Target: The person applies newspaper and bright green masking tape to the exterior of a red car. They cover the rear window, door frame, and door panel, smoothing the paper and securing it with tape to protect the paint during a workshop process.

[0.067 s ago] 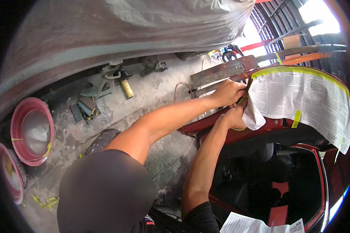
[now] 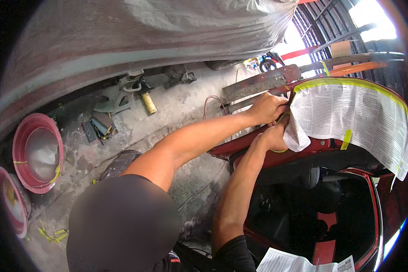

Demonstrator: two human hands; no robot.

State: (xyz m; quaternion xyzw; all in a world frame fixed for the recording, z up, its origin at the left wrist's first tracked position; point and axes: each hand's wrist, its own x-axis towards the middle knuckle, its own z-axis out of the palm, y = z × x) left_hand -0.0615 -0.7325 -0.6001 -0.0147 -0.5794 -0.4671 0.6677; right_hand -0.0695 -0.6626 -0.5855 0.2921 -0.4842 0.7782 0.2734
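Pink tub (image 2: pixel 21 140) holds cloudy liquid (image 2: pixel 41 152); fingers (image 2: pixel 283 121) touch printed paper (image 2: pixel 349 111).

Daylight upper right, dim lower right, black fisheye rim.
Roof-side opening (image 2: pixel 372 20) blew out white; car interior (image 2: pixel 299 213) sank near-black. Straight edges bowed. Blurred round patch (image 2: pixel 122 222) covered lower left. Printed sheet (image 2: pixel 349 111) caught light, fine text soft.

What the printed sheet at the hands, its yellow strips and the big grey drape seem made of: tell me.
Printed sheet: thin matte paper, probably newsprint; dense small print, and its lower left corner curls.
Yellow strips: likely masking tape, flat-looking; narrow bands along the sheet's edges.
Grey drape: cloth or plastic, mostly dull; loose folds show, no weave does.
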